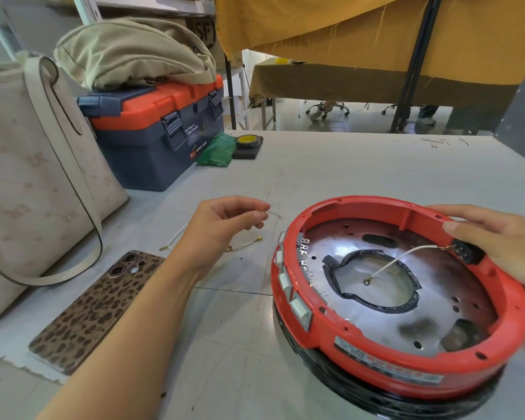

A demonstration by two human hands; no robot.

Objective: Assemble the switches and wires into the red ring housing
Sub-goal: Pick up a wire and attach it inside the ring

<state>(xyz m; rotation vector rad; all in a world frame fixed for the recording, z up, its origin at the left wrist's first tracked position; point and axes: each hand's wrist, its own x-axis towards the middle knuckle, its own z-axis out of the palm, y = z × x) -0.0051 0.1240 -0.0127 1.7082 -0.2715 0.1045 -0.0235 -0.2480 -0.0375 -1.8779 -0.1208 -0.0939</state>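
Note:
The red ring housing (385, 363) lies on the table at the right, on a black base, with a metal plate inside. Several white rocker switches (299, 307) sit in its left wall. One white wire (399, 259) runs from a black connector block (467, 253) on the right wall to a ring terminal at the centre. My right hand (494, 237) grips the housing's far right rim, thumb inside. Left of the housing, my left hand (225, 221) pinches a short thin wire (270, 213) above the table. Two more white wires (243, 245) lie under that hand.
A phone in a leopard-print case (94, 310) lies at the near left. Behind it stand a cream tote bag (34, 183) and a blue and orange toolbox (158, 131) with a beige bag on top. A green bag and yellow tape roll (247, 140) sit farther back.

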